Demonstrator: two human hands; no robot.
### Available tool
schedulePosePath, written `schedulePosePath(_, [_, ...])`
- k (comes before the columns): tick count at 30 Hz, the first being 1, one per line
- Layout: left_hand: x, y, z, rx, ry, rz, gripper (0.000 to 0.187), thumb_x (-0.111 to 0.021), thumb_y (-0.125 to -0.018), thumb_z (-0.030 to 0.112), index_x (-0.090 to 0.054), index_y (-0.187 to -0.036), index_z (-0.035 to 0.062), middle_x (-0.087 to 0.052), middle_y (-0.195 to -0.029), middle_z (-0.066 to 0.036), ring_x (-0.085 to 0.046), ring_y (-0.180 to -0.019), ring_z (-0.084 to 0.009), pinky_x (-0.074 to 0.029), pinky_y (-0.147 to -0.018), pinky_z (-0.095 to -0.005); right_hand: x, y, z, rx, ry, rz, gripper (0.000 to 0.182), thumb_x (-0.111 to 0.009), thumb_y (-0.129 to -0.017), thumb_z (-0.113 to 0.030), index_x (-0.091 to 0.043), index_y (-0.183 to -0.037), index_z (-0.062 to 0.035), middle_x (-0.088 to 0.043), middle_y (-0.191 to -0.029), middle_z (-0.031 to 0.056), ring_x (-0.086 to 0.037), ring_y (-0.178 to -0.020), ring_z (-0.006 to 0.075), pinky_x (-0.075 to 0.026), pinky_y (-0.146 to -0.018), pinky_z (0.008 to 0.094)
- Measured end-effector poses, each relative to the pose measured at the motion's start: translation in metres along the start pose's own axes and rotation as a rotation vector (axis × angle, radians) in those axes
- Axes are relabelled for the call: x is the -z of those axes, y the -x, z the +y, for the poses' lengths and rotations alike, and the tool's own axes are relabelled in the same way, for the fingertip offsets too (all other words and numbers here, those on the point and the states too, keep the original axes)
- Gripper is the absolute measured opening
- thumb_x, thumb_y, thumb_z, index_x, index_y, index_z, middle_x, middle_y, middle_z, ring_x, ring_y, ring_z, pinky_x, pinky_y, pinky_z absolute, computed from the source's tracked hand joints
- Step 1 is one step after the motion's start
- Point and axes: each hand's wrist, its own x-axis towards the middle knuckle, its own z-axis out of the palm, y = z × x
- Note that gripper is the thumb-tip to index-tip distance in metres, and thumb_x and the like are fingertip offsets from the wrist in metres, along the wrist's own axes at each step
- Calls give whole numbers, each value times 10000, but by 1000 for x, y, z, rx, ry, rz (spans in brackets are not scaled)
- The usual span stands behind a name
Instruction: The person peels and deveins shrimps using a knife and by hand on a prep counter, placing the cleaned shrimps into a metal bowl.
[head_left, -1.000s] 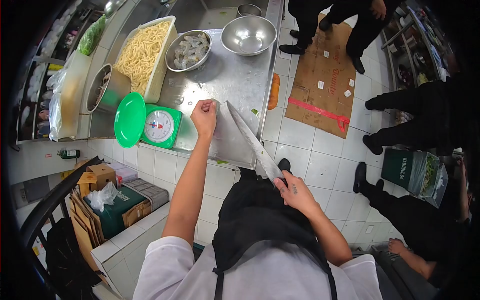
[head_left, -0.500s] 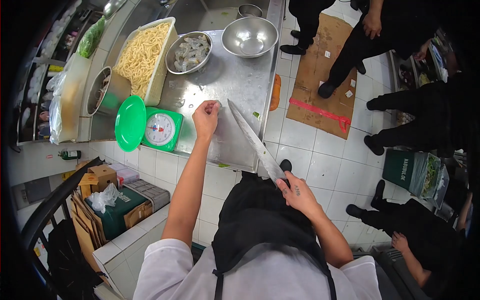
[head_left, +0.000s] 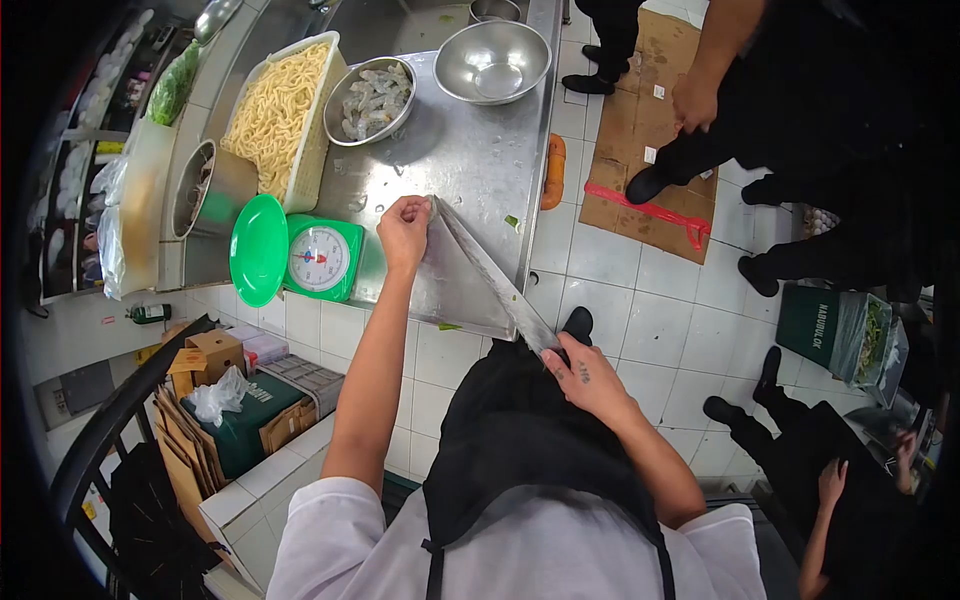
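metal knife in right hand (palm-down)

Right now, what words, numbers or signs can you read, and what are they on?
"NABUBULOK": on the green bin at the picture's right.
"NABU...": on the green box at the picture's left; the rest is hard to make out.
Too small or blurred to read: the numbers on the scale, the dark marks on the right hand, anything on the white stickers.

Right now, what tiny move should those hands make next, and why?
Perhaps the bare right hand should carefully bring the long steel knife to the small greyish piece: the bare left hand pinches it, and the knife's far end is close by.
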Motion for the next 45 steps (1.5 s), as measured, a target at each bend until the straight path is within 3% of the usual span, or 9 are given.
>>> schedulePosePath(1, [0, 0, 0, 5, 1, -2, 106, -692, -818, 68, -677, -877, -19, -678, -741, -56, -618, -659, -93, -505, -661, -231, 1, -2, -2, -19, -3, -15, 281, -533, -937, -264, -509, -935, 15, -582, -673, 259, -578, -713, 462, -429, -632, 506])
schedulePosePath(11, [2, 1, 9, 1, -69, 4, 153, -708, -810, 111, -676, -888, -17, -681, -744, -86, -635, -657, -132, -510, -662, -262, 12, -5, -7, -58, -1, -26, 283, -539, -931, -256, -507, -928, 25, -561, -662, 266, -557, -692, 469, -422, -618, 512])
schedulePosePath(13, [2, 0, 11, -88, -170, -68, 180, -717, -796, 143, -667, -853, -21, -677, -731, -91, -639, -643, -154, -508, -642, -283, 6, -5, 3, 23, 20, 37, 294, -519, -948, -285, -483, -886, 0, -526, -531, 156, -550, -441, 276, -421, -500, 405])
schedulePosePath(17, [3, -6, 18, -63, -306, -69, 205, -703, -813, 194, -674, -843, -6, -676, -720, -83, -635, -651, -155, -507, -650, -297, 5, -3, 6, 7, 54, 47, 296, -515, -950, -287, -478, -889, 0, -528, -526, 138, -550, -431, 240, -431, -492, 381])
schedulePosePath(20, [7, -8, 27, -60, -426, -111, 191, -669, -820, 190, -665, -837, -1, -667, -708, -113, -647, -652, -225, -502, -639, -344, 8, 0, 2, 23, 65, 86, 305, -517, -949, -294, -477, -886, 2, -530, -526, 133, -551, -429, 226, -436, -486, 369])
schedulePosePath(22, [8, -12, 21, -129, -445, -123, 185, -644, -837, 189, -664, -837, 5, -669, -715, -123, -651, -665, -252, -500, -653, -366, 12, 1, -4, -95, -17, 9, 297, -529, -936, -277, -520, -956, 20, -591, -692, 254, -571, -714, 469, -428, -653, 507])
schedulePosePath(32, [13, -22, -3, -89, -254, -158, 196, -644, -843, 190, -652, -862, -5, -672, -739, -139, -655, -693, -252, -503, -681, -365, 10, 2, -1, -77, -90, 51, 308, -536, -928, -288, -515, -934, 19, -580, -677, 264, -569, -710, 473, -425, -632, 505])
schedulePosePath(37, [11, -21, 21, -134, -472, -231, 201, -684, -799, 228, -656, -819, 30, -680, -787, -100, -653, -717, -254, -505, -678, -382, 0, -2, -9, -78, -63, 112, 314, -535, -928, -298, -515, -923, 15, -583, -675, 256, -566, -699, 473, -428, -628, 498])
schedulePosePath(45, [15, -39, 7, -244, -382, -337, 149, -604, -859, 159, -644, -842, 17, -663, -811, -187, -632, -777, -378, -488, -705, -436, -24, -11, -37, -115, -103, 258, 345, -549, -923, -311, -499, -883, 28, -546, -571, 225, -587, -530, 380, -438, -558, 451])
